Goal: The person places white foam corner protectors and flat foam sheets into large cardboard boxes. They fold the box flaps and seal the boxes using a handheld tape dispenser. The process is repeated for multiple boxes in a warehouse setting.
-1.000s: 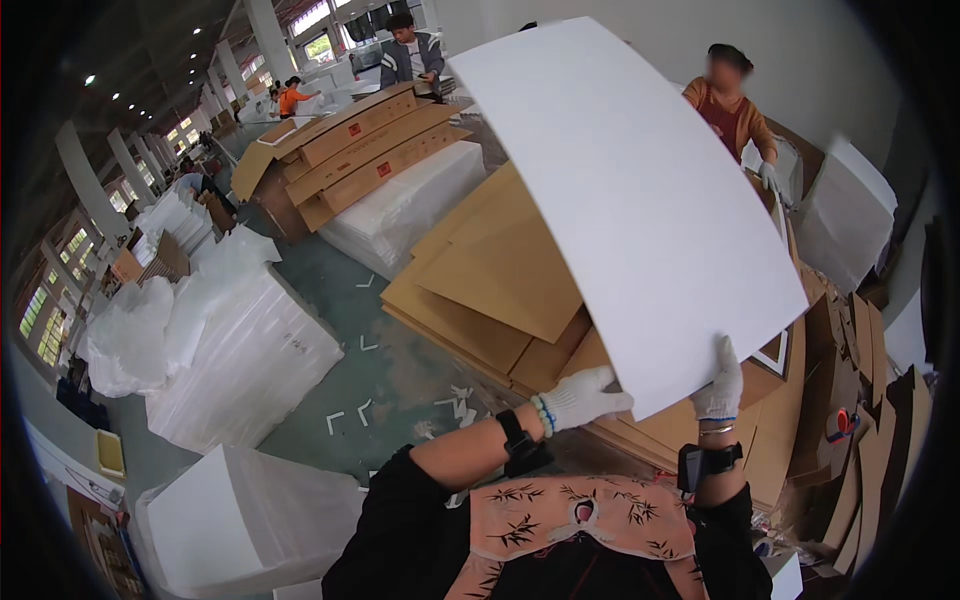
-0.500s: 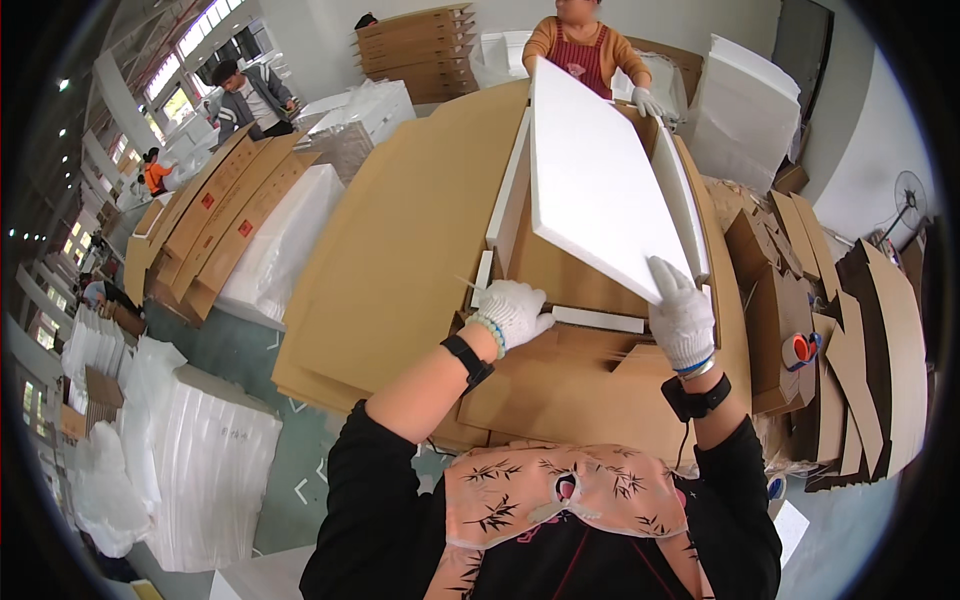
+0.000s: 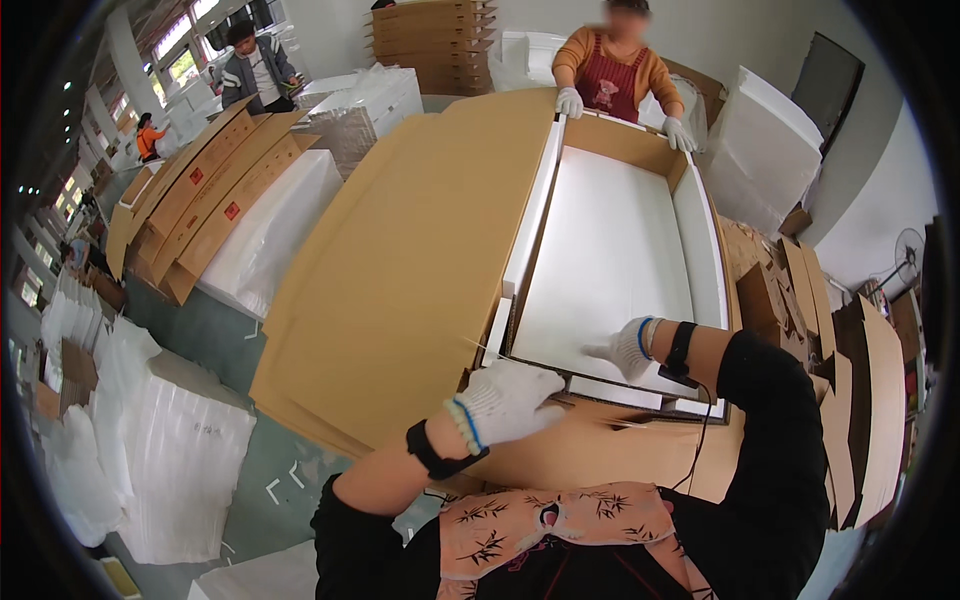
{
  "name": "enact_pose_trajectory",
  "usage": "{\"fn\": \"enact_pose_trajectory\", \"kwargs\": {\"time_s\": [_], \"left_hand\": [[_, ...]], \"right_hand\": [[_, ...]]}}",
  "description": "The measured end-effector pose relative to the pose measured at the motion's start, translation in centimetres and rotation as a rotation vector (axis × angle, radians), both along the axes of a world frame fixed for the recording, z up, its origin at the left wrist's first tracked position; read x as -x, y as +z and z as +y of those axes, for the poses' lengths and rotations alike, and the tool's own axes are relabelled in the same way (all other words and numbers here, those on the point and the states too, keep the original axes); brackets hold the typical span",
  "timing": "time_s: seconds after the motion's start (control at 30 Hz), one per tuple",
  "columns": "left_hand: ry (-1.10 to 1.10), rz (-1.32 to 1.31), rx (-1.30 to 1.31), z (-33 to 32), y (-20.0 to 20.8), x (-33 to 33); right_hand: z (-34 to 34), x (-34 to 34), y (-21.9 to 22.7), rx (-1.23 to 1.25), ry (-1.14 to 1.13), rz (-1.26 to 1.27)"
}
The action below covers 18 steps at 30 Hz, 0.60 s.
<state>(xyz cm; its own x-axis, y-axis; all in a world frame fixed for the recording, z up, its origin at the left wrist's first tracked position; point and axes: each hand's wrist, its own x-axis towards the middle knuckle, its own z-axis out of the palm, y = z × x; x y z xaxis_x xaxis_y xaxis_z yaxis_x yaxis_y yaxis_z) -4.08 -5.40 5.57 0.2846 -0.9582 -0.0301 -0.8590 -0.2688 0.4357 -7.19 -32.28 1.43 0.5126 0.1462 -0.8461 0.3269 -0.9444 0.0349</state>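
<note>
A long cardboard box (image 3: 640, 143) lies before me, lined along its sides with white foam strips (image 3: 707, 232). A white foam panel (image 3: 608, 240) lies flat inside it. My right hand (image 3: 630, 350), in a white knit glove, is over the near end of that panel with its fingers stretched out; whether it presses on the foam I cannot tell. At the box's near left corner my left hand (image 3: 508, 402), gloved too, has its fingers apart and holds nothing. A foam piece (image 3: 614, 391) lines the near end, between my hands.
Across the box a person in a red apron (image 3: 612, 88) rests gloved hands on its far corners. Flat cardboard sheets (image 3: 400, 270) spread left of the box. Wrapped foam stacks (image 3: 185, 450) stand on the floor at left, folded cartons (image 3: 870, 370) at right. Another person (image 3: 258, 72) stands farther back.
The foam panel has gone from tilted to flat inside the box. My right hand let go of its edge and moved left over it. The co-worker's hands now hold the box's far corners.
</note>
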Motion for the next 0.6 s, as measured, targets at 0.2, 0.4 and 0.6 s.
{"fn": "enact_pose_trajectory", "kwargs": {"time_s": [0.2,0.4,0.6], "left_hand": [[0.427,0.030,0.309,11.2,2.9,2.3],[1.423,0.407,0.572,24.8,-3.8,9.9],[1.775,0.219,0.056,34.8,-13.6,14.2]], "right_hand": [[5.8,-5.4,-6.6,-0.215,0.142,-0.207],[4.1,-4.2,-8.4,-0.366,0.207,-0.263],[-14.2,9.5,-14.7,-0.105,0.124,0.339]]}}
